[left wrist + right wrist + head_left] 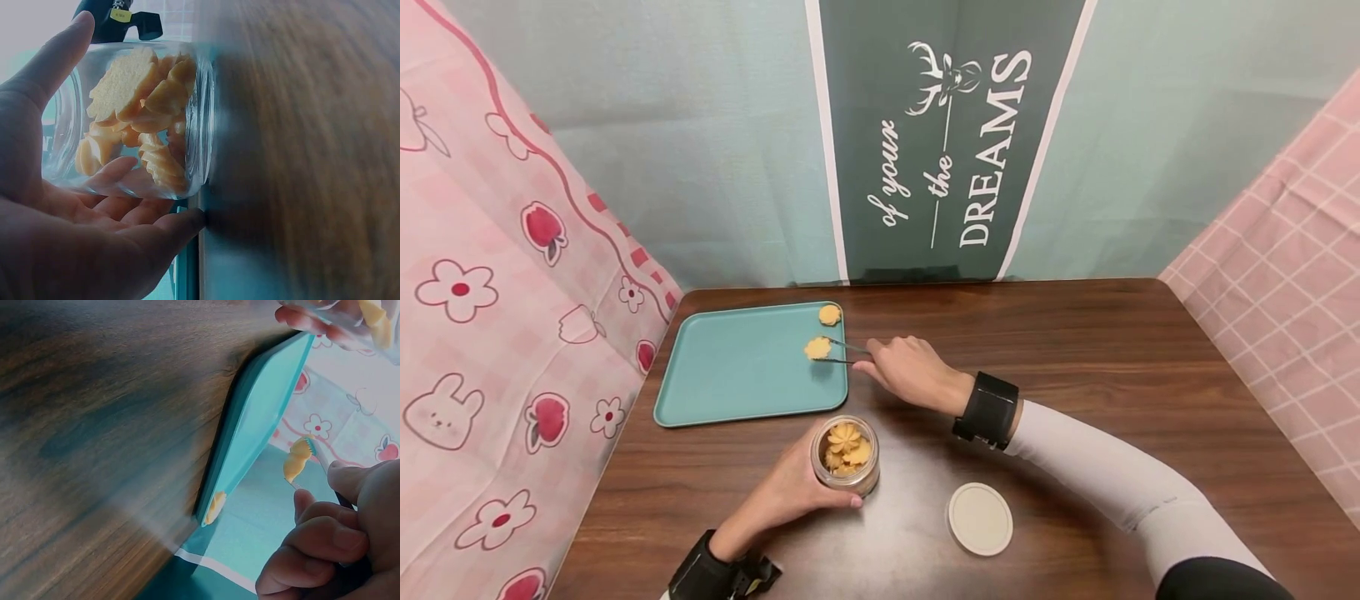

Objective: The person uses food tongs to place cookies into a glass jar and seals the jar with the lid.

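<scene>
My right hand (910,371) pinches tongs (844,351) holding a cookie (817,347) over the tray (737,375) at centre-left; my left hand (793,487) grips the jar (847,457); next, I judge, comes lowering and release.

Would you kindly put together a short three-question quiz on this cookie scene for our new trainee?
1. True or false: the white lid sits on the glass jar.
2. How many cookies are at the teal tray, counting the one in the tongs?
3. What does the right hand hold? A) a spoon B) metal tongs C) the lid

Key
1. False: the lid lies on the table, apart from the jar, which the left hand holds.
2. Two: one cookie on the tray near its far right corner, one pinched cookie above the tray.
3. B
</scene>
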`<state>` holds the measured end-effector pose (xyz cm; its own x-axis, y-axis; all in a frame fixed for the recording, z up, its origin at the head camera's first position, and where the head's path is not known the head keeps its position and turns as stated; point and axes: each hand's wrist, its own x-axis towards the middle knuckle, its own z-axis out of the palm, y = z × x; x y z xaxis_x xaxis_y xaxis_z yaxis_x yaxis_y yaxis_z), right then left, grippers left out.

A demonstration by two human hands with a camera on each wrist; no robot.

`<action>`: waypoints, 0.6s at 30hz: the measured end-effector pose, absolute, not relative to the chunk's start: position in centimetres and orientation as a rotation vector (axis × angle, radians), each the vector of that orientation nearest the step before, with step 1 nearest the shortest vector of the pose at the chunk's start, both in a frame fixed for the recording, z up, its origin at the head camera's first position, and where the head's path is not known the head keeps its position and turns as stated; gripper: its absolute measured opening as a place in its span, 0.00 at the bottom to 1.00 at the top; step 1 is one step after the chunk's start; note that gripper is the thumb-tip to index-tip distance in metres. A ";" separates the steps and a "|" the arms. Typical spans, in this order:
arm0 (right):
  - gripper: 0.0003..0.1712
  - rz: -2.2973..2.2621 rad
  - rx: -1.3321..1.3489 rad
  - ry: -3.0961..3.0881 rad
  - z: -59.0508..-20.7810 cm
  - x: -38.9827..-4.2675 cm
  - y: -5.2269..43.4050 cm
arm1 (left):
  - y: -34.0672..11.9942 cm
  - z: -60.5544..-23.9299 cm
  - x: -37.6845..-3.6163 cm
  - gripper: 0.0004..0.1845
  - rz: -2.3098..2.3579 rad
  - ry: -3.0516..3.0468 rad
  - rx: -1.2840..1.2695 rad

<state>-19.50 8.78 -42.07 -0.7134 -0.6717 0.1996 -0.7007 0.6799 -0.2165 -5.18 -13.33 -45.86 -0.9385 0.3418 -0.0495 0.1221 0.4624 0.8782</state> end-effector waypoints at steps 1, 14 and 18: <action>0.22 0.428 1.141 -2.780 -42.0 -19.5 8.9 | -13.3 -45.9 -5.2 0.57 1.471 2.492 0.401; 0.20 0.445 1.144 -2.725 -41.0 -18.6 10.7 | -13.3 -45.8 -5.3 0.56 1.463 2.507 0.421; 0.20 0.457 1.159 -2.715 -40.5 -18.3 11.1 | -13.3 -45.8 -5.3 0.56 1.464 2.514 0.430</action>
<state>-18.26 11.13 -40.52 -0.6891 -0.6773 0.2576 -0.7243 0.6545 -0.2167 -5.30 -13.28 -45.75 -0.9376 0.3467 -0.0257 0.1487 0.4668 0.8718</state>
